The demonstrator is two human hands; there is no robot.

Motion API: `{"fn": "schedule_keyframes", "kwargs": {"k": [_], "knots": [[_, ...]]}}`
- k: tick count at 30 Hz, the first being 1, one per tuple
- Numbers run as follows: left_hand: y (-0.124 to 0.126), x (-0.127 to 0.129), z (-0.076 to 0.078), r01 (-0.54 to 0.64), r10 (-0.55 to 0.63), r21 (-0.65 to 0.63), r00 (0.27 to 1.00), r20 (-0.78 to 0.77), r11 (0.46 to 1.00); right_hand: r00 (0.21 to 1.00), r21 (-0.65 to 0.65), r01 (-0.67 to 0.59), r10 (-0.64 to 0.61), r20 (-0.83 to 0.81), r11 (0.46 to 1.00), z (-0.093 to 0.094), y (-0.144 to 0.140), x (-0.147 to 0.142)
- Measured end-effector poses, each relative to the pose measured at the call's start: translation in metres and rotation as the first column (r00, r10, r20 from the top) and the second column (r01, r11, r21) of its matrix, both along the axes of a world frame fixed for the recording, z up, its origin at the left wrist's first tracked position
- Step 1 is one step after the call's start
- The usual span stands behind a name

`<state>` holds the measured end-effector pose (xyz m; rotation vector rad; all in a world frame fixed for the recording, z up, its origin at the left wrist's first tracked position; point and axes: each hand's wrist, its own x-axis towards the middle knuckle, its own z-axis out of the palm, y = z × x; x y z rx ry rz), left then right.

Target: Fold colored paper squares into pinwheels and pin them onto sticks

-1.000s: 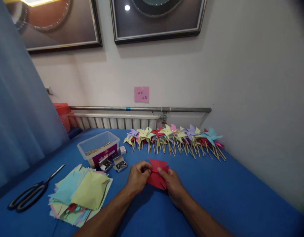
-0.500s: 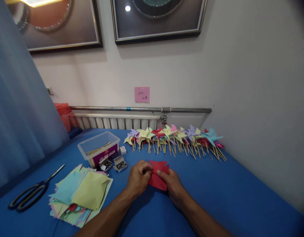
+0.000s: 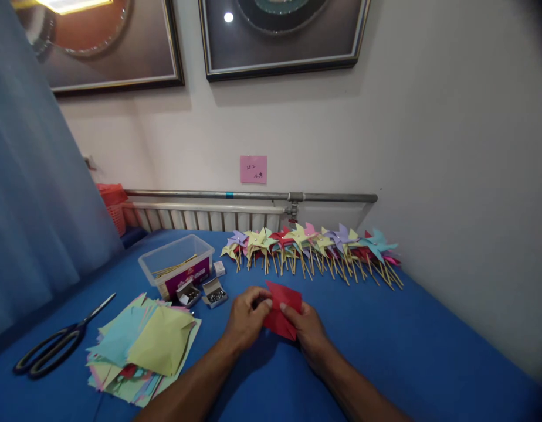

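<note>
Between my two hands is a red paper square [image 3: 283, 319], held above the blue cloth, with slits running in from its corners. My left hand [image 3: 250, 316] pinches its left edge between thumb and curled fingers. From the other side my right hand [image 3: 310, 333] grips the sheet, thumb on top and fingers beneath, out of sight. Behind the hands lies a row of finished paper pinwheels [image 3: 300, 235] on thin wooden sticks. Left of my left hand are two small open boxes of metal pins [image 3: 216, 295] and a pile of coloured paper squares [image 3: 161, 343].
Black-handled scissors [image 3: 64, 343] lie at the far left on the blue cloth [image 3: 385, 351]. A clear plastic tub [image 3: 178, 264] holds wooden sticks, with a small white box [image 3: 219, 268] beside it. Pipes [image 3: 253, 194] and a wall bound the back; a blue curtain [image 3: 46, 176] hangs left.
The red paper has tilted slightly, its top left corner now lifted a little higher. My left thumb has shifted on its edge; both hands keep their hold.
</note>
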<state>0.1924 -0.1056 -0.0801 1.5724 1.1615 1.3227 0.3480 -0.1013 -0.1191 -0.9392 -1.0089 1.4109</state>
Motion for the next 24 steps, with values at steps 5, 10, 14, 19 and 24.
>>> {"fn": "schedule_keyframes", "kwargs": {"k": [5,10,14,19,24], "knots": [[0.009,-0.001,0.000,0.041,0.008,-0.219,0.977,0.215,0.975,0.992,0.060,0.027,-0.034,0.123,0.998,-0.005,0.007,0.005],[0.007,0.002,0.000,0.180,-0.077,-0.359,0.956,0.282,0.916,0.987,0.084,0.001,-0.015,0.159,0.996,-0.003,0.004,0.004],[0.006,0.003,-0.002,0.178,-0.071,-0.380,0.958,0.278,0.908,0.994,0.068,-0.039,0.032,0.107,0.997,0.000,0.001,0.003],[0.009,0.002,-0.007,0.149,-0.071,-0.355,0.972,0.224,0.923,0.996,0.044,-0.030,0.026,0.084,0.999,0.003,0.000,0.001],[0.011,0.003,-0.013,0.112,-0.072,-0.310,0.988,0.140,0.944,0.990,0.063,-0.028,0.019,0.136,0.998,0.008,-0.004,0.000]]}}
